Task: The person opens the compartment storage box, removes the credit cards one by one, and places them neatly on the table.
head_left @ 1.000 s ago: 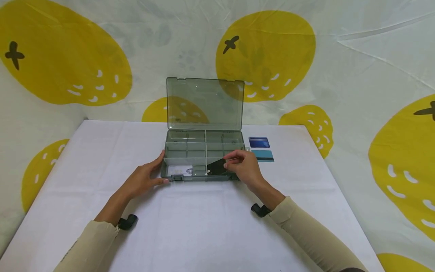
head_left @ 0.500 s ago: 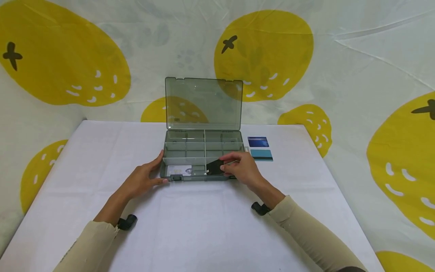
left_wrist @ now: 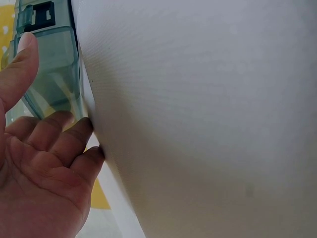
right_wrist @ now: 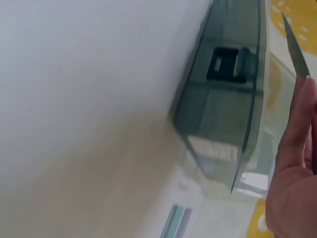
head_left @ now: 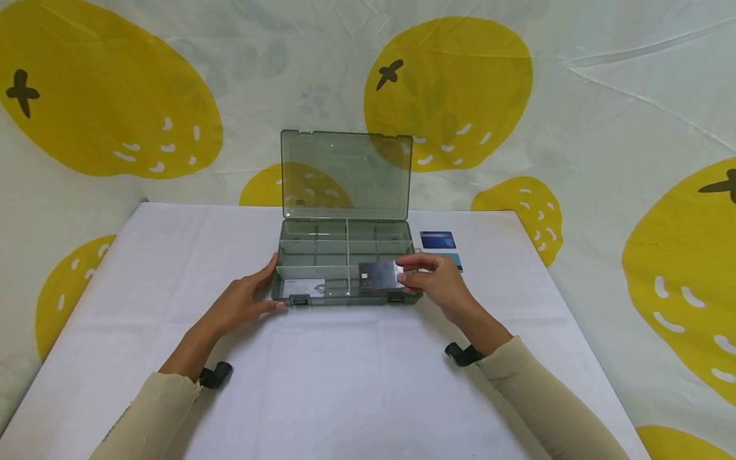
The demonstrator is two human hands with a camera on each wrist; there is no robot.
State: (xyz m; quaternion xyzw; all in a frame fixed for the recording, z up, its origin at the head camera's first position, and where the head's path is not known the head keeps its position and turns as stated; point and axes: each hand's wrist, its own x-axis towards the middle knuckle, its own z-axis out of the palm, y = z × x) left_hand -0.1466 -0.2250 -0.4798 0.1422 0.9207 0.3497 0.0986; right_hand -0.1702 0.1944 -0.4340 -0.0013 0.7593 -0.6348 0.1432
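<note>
My right hand (head_left: 443,284) pinches a dark grey card (head_left: 376,275) by its right end, thumb against fingers. The card has a small light chip mark and is over the front right compartment of a clear grey-green compartment box (head_left: 345,301). In the right wrist view the card (right_wrist: 295,47) shows edge-on, above the level of the box's rim. My left hand (head_left: 244,303) holds the box's front left corner, fingers along the side and thumb at the front wall. A white printed card (head_left: 303,288) lies in the front left compartment.
The box's see-through lid (head_left: 347,176) stands upright at the back. Right of the box, a dark blue card (head_left: 437,240) lies on the white table (head_left: 322,383). A teal card (head_left: 454,260) below it is partly covered by my right hand. Behind hangs a fruit-patterned cloth (head_left: 328,64).
My right hand has lifted the card and moved it right, turning it from tilted inside the front right compartment to level above it. My left hand stays at the box's corner.
</note>
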